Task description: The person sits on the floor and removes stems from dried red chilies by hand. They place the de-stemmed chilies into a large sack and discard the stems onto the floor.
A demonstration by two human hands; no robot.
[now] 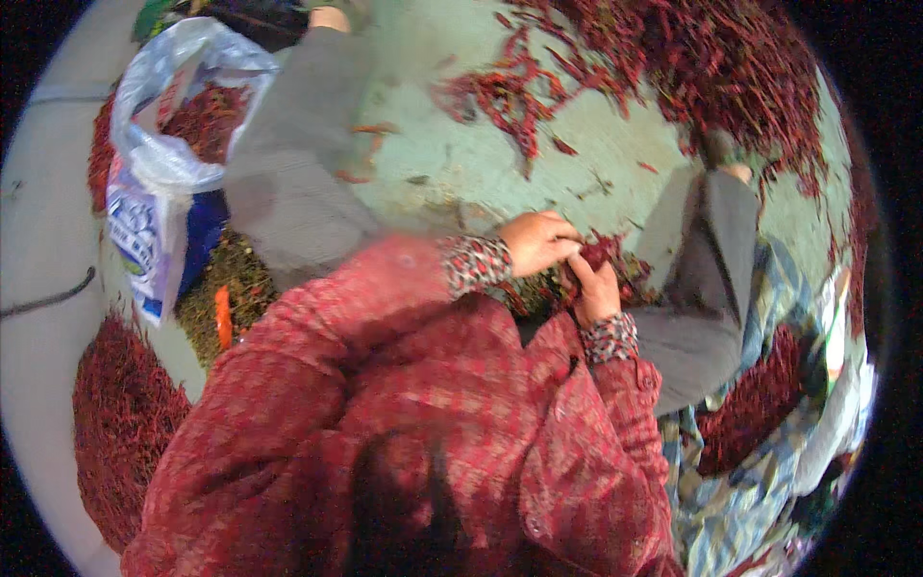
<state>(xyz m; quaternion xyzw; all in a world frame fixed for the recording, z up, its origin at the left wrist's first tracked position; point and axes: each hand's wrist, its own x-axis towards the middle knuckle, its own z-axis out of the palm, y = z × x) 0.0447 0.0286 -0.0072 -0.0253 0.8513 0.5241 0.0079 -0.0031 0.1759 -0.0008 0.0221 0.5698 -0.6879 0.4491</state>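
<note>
Both hands meet in front of my lap. In my right hand (597, 285) is a small bunch of dried red chili peppers (604, 249), held between thumb and fingers. My left hand (541, 241) reaches across to it with bent fingers, its tips against the right thumb. What those fingertips pinch, if anything, is hidden. Just below the hands lies a dark heap of stems and chili bits (537, 299), partly covered by my sleeves.
A large pile of dried red chilies (692, 65) spreads at upper right, with loose chilies (512, 108) beside it. At left stand an opened plastic-lined bag (151, 159) of chilies, a stem heap (245, 278) and another red pile (122, 425). Patterned cloth (743, 512) lies at right.
</note>
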